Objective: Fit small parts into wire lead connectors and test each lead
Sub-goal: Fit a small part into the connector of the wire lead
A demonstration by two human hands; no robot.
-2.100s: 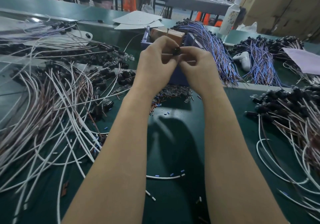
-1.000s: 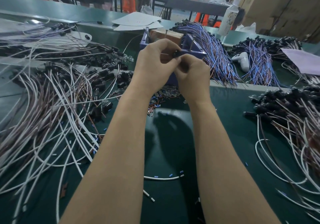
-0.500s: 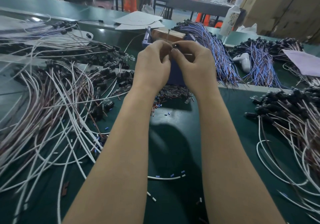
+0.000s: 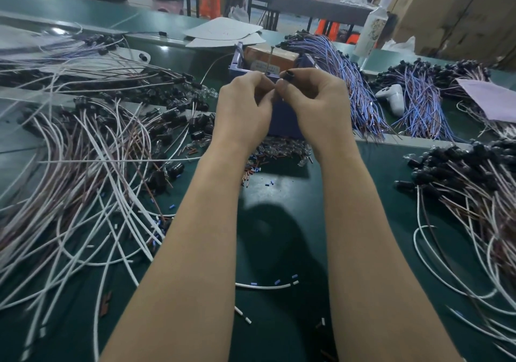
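Both hands meet at 12 o'clock above the matte green tabletop point(image 4: 279, 222), fingertips touching. The right hand point(image 4: 315, 104) pinches a small black connector point(image 4: 289, 75) between thumb and forefinger; it is glossy and cylindrical, with its rounded end up. The left hand point(image 4: 245, 107) has its fingers curled, thumb pressed to forefinger, hard against the right hand's tips; whether it grips anything I cannot tell, as it would be too small to see. Just behind the hands stands a blue plastic bin point(image 4: 284, 122), square-walled, with a tan cardboard box point(image 4: 269, 54) inside it. At the bin's foot lies a heap of small clear parts point(image 4: 282, 149), glassy in look. At 9 o'clock is a loose tangle of thin white and brown leads point(image 4: 83, 171), tipped with black barrels. At 3 o'clock lies a tighter bundle of capped leads point(image 4: 474, 171). At 1 o'clock blue-purple leads point(image 4: 351, 82) drape in a fan. At 6 o'clock lies a short curved white wire piece point(image 4: 265, 286).
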